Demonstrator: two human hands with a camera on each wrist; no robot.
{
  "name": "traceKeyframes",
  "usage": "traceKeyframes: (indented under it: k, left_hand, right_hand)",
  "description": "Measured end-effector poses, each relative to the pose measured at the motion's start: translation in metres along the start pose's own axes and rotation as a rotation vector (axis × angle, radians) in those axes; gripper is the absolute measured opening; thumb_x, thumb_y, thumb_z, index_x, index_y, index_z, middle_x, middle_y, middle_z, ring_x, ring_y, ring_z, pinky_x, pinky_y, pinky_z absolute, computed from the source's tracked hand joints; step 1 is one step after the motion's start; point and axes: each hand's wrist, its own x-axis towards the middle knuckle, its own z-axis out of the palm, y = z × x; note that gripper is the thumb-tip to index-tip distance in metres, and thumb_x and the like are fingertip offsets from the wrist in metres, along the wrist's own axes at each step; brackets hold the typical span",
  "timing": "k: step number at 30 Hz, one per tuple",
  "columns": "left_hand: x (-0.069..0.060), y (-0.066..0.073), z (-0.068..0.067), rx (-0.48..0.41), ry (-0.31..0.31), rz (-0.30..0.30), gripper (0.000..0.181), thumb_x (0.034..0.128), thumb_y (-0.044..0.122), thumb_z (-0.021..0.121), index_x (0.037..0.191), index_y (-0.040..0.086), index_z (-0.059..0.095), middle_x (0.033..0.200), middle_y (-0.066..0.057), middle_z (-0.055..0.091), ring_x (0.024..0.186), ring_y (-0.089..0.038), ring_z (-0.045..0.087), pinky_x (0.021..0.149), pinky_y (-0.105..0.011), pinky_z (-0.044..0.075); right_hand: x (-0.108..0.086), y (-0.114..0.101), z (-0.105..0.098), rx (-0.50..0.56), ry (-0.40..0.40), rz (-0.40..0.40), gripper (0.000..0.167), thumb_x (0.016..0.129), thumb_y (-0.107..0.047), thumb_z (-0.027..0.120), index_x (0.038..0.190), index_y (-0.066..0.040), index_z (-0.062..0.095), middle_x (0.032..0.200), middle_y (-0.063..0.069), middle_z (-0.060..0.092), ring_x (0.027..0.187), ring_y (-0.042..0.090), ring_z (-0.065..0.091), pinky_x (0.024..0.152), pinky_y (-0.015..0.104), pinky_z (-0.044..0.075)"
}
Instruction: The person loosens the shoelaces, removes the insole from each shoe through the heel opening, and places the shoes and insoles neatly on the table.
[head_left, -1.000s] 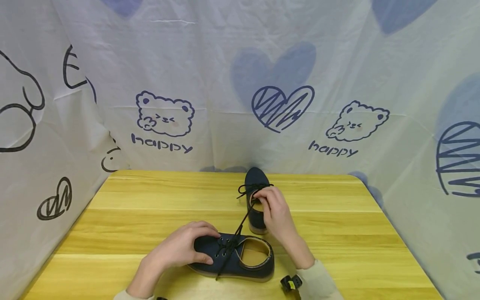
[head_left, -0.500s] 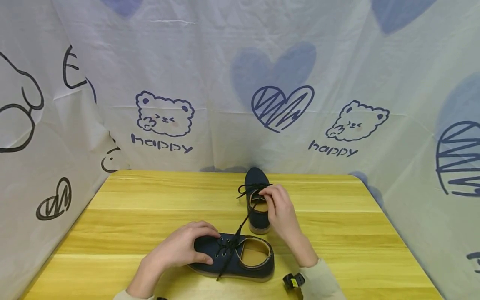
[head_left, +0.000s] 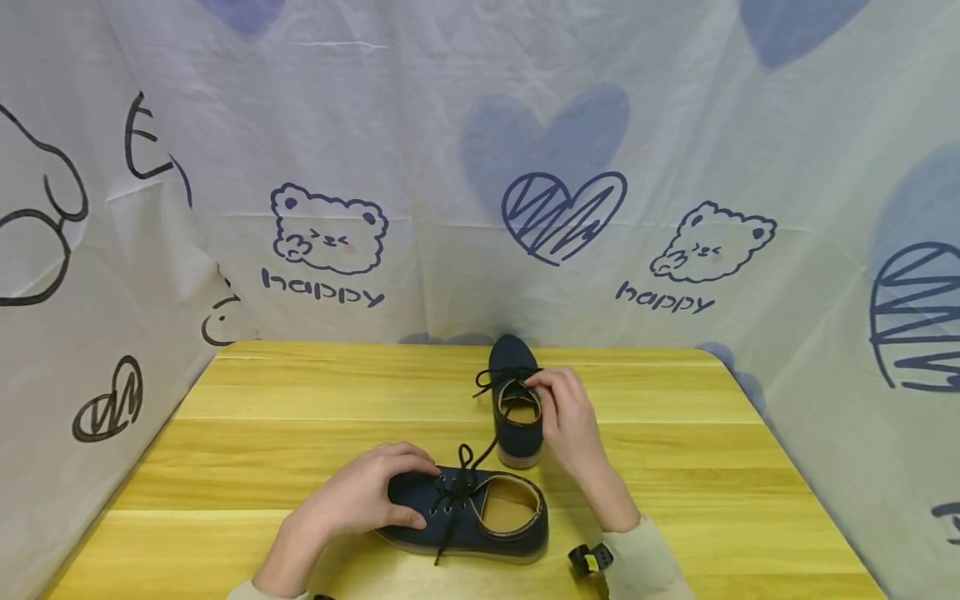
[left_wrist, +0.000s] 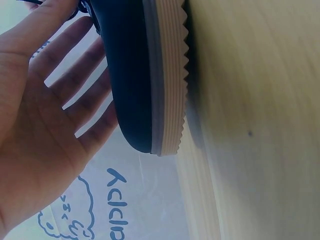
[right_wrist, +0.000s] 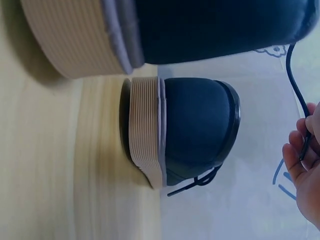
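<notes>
Leftmost, the left hand [head_left: 360, 496] is spread over the toe of the near navy shoe [head_left: 480, 539], thumb and fingers on either side; this shoe lies sole-down, toe to the left, a loose lace end hanging over its near side. Just beyond, the far navy shoe [head_left: 517, 439] stands in the way, bow tied, toe towards the backdrop. Past its heel runs a black lace [right_wrist: 295, 82] from the near shoe, pinched by the right hand [head_left: 570, 417]. A small black device [head_left: 590, 562] sits at the right wrist. All this is on a yellow wood-grain table [head_left: 712, 467]. Creased white cloth [head_left: 450, 125] surrounds it, printed with bears, hearts and "happy".
</notes>
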Motion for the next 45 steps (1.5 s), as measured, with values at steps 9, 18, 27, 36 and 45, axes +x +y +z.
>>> traceKeyframes:
  k: [9,18,27,36,45]
  left_hand:
    - [0.0,0.0,0.001,0.005,0.0,0.001,0.055,0.0765,0.038,0.094,0.126,0.026,0.073,0.131,0.008,0.065,0.122,-0.022,0.061,0.102,-0.047,0.052]
    - [-0.001,0.0,0.0,-0.005,-0.003,-0.008,0.054,0.077,0.037,0.093,0.126,0.025,0.073,0.131,0.007,0.065,0.123,-0.023,0.061,0.102,-0.048,0.052]
    - [0.0,0.0,0.001,0.004,0.003,0.0,0.055,0.0766,0.036,0.094,0.126,0.024,0.073,0.131,0.007,0.065,0.123,-0.022,0.061,0.103,-0.049,0.051]
    - [0.001,0.001,-0.001,0.01,-0.001,-0.006,0.055,0.0764,0.036,0.094,0.125,0.024,0.073,0.131,0.007,0.065,0.123,-0.022,0.061,0.103,-0.048,0.051]
    - [0.002,0.002,-0.002,0.003,-0.003,-0.013,0.055,0.0759,0.037,0.094,0.125,0.025,0.073,0.131,0.006,0.065,0.123,-0.023,0.061,0.104,-0.049,0.051]
  right_hand:
    - [-0.002,0.005,-0.011,-0.016,0.029,0.009,0.017,0.097,0.014,0.061,0.103,0.0,0.068,0.105,0.015,0.063,0.096,0.029,0.063,0.081,0.035,0.053]
    - [-0.013,0.017,-0.035,-0.086,-0.006,0.039,0.018,0.096,0.014,0.062,0.107,0.0,0.068,0.105,0.013,0.064,0.095,0.025,0.062,0.08,0.03,0.051]
    - [-0.032,0.035,-0.051,-0.148,-0.081,-0.011,0.023,0.091,0.018,0.065,0.107,0.001,0.068,0.101,0.013,0.065,0.094,0.029,0.061,0.081,0.039,0.05]
    - [-0.05,0.048,-0.059,-0.216,-0.275,-0.005,0.024,0.091,0.016,0.068,0.105,-0.003,0.07,0.1,0.007,0.067,0.095,0.026,0.064,0.08,0.043,0.056]
    - [-0.055,0.057,-0.061,-0.209,-0.589,0.122,0.017,0.094,0.003,0.07,0.1,-0.013,0.073,0.096,-0.002,0.069,0.092,0.019,0.065,0.085,0.04,0.057]
